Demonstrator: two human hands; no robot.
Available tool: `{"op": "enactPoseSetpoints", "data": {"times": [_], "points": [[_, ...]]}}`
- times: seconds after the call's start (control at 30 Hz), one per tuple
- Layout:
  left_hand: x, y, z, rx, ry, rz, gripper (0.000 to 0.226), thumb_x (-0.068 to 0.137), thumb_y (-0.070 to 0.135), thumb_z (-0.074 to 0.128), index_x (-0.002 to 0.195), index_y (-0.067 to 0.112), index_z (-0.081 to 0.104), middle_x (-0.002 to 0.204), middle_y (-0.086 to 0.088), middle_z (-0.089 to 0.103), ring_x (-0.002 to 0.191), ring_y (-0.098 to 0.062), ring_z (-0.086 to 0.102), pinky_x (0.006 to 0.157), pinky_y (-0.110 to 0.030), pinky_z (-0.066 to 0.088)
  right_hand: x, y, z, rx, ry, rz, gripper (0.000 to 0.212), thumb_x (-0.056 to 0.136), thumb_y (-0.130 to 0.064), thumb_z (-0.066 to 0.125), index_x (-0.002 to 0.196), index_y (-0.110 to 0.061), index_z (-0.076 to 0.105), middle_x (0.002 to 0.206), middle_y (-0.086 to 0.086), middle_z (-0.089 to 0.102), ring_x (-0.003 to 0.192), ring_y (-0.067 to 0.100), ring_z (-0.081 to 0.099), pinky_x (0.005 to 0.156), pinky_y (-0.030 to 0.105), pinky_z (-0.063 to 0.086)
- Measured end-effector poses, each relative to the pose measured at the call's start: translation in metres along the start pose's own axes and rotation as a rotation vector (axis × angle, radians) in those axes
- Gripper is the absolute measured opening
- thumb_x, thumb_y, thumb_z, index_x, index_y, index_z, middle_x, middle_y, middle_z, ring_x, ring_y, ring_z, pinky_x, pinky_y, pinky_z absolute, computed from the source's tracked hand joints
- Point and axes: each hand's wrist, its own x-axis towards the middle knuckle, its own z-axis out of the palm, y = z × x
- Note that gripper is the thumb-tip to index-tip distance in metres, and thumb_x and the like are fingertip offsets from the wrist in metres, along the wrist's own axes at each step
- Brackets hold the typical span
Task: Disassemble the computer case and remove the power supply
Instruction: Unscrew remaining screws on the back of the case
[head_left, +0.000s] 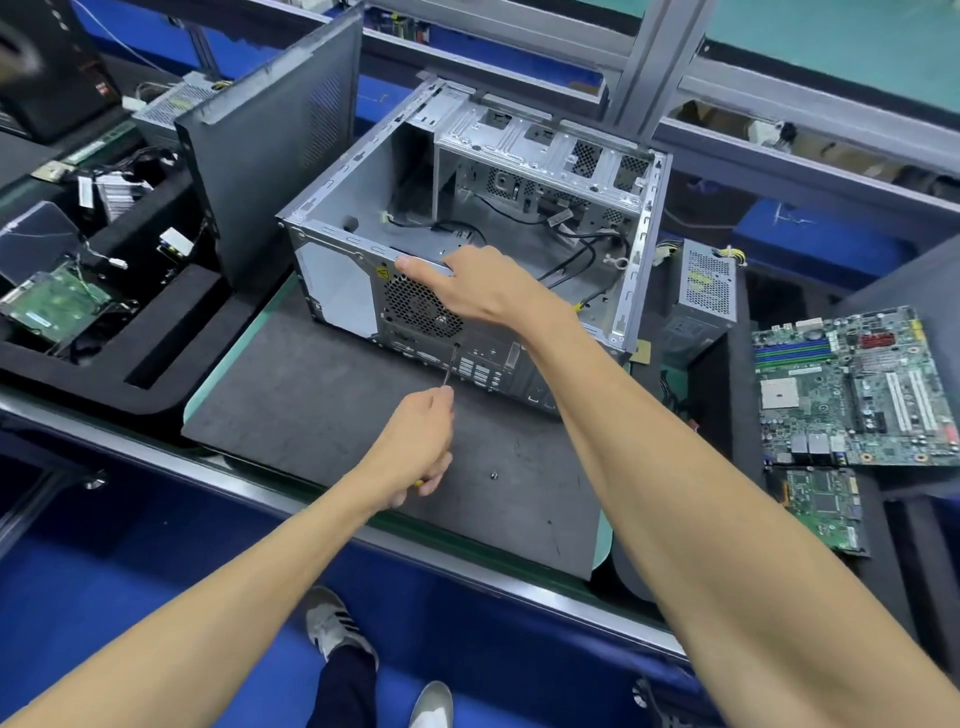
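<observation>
Dark foam mat (322, 415) covers my bench, and on it stands the open case (467, 228), side panel off, its rear face toward me. My right hand (483, 288) rests on the case's top rear edge, thumb stretched out along the rim above the fan grille (421, 309); its fingers drop inside the case, so I cannot tell whether they curl around anything. My left hand (415, 441) grips a screwdriver (451, 366), fingers closed round the handle, shaft pointing to 12 o'clock with the tip at a screw hole on the rear panel, just below the grille. One loose screw (494, 474) lies on the mat at 3 o'clock from my left hand. A grey power supply (709, 283) sits outside the case at 3 o'clock, beside its right wall. Further right lie a motherboard (852, 395) and a smaller board (823, 506). At 10 o'clock a black side panel (270, 135) leans upright beside the case.
</observation>
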Motion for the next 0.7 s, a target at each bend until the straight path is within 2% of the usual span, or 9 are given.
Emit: {"op": "enactPoseSetpoints", "data": {"times": [0.07,0.1,0.2,0.3,0.4,0.47,0.57,0.63,0.7], "points": [[-0.005,0.006,0.0,-0.346,-0.101,-0.145,0.028,0.1,0.036,0.035,0.079,0.018,0.034,0.058,0.001,0.027,0.036,-0.013,0.016,0.038,-0.015,0.017,0.0,-0.001,-0.003,-0.01,-0.018,-0.007,0.073,0.093,-0.078,0.028,0.062,-0.013,0.036,0.057,0.003,0.046,0.054,0.019,0.044,0.052,0.034,0.031],[-0.007,0.007,0.0,-0.34,-0.107,-0.154,0.026,0.1,0.037,0.036,0.083,0.018,0.034,0.061,0.001,0.029,0.037,-0.012,0.018,0.037,-0.016,0.018,0.0,-0.001,-0.004,-0.014,-0.026,-0.008,0.073,0.094,-0.078,0.028,0.063,-0.013,0.037,0.058,0.004,0.046,0.054,0.02,0.044,0.053,0.034,0.032],[-0.015,0.011,-0.005,0.204,0.066,0.033,0.013,0.101,0.027,0.035,0.093,0.017,0.031,0.069,-0.002,0.045,0.043,-0.014,0.038,0.041,-0.027,0.029,0.0,-0.002,-0.005,-0.016,-0.05,-0.011,0.074,0.095,-0.077,0.027,0.064,-0.01,0.039,0.06,0.006,0.047,0.056,0.021,0.045,0.055,0.035,0.035],[-0.021,0.009,-0.009,0.77,0.289,0.292,0.009,0.105,0.021,0.035,0.102,0.013,0.033,0.088,-0.004,0.052,0.072,-0.034,0.058,0.058,-0.036,0.034,-0.001,-0.003,-0.005,-0.009,-0.053,-0.011,0.074,0.094,-0.077,0.028,0.065,-0.01,0.041,0.06,0.006,0.048,0.056,0.022,0.047,0.055,0.034,0.036],[-0.024,0.004,-0.008,1.069,0.436,0.397,0.014,0.108,0.026,0.031,0.106,0.014,0.037,0.091,-0.003,0.057,0.077,-0.037,0.064,0.057,-0.034,0.033,-0.002,-0.001,-0.004,-0.002,-0.049,-0.005,0.074,0.093,-0.078,0.028,0.064,-0.011,0.039,0.058,0.005,0.047,0.054,0.021,0.046,0.055,0.034,0.036],[-0.021,0.001,-0.009,0.947,0.437,0.402,0.016,0.107,0.025,0.032,0.098,0.013,0.037,0.08,-0.005,0.059,0.068,-0.037,0.059,0.056,-0.036,0.034,-0.002,-0.001,-0.003,0.0,-0.039,0.0,0.073,0.093,-0.078,0.029,0.063,-0.012,0.037,0.056,0.004,0.045,0.053,0.021,0.044,0.054,0.034,0.036],[-0.01,0.007,-0.012,0.441,0.303,0.242,0.021,0.104,0.029,0.041,0.09,0.014,0.044,0.074,-0.009,0.062,0.06,-0.025,0.052,0.05,-0.037,0.039,-0.002,-0.002,-0.003,0.014,-0.022,0.004,0.073,0.093,-0.079,0.031,0.06,-0.014,0.033,0.055,0.002,0.042,0.051,0.02,0.041,0.052,0.034,0.032],[-0.004,0.01,-0.012,0.118,0.225,0.094,0.025,0.096,0.037,0.059,0.092,0.016,0.046,0.071,-0.007,0.058,0.044,-0.016,0.044,0.038,-0.028,0.032,-0.002,-0.003,-0.003,0.017,-0.016,0.003,0.073,0.092,-0.079,0.031,0.06,-0.014,0.033,0.055,0.002,0.043,0.051,0.02,0.042,0.051,0.034,0.03],[-0.002,0.011,-0.01,-0.038,0.2,0.008,0.033,0.088,0.035,0.07,0.095,0.017,0.043,0.068,-0.005,0.049,0.035,-0.013,0.034,0.034,-0.023,0.025,-0.002,-0.002,-0.003,0.02,-0.016,-0.001,0.073,0.092,-0.079,0.031,0.06,-0.014,0.034,0.056,0.002,0.044,0.052,0.02,0.043,0.052,0.034,0.03]]}}
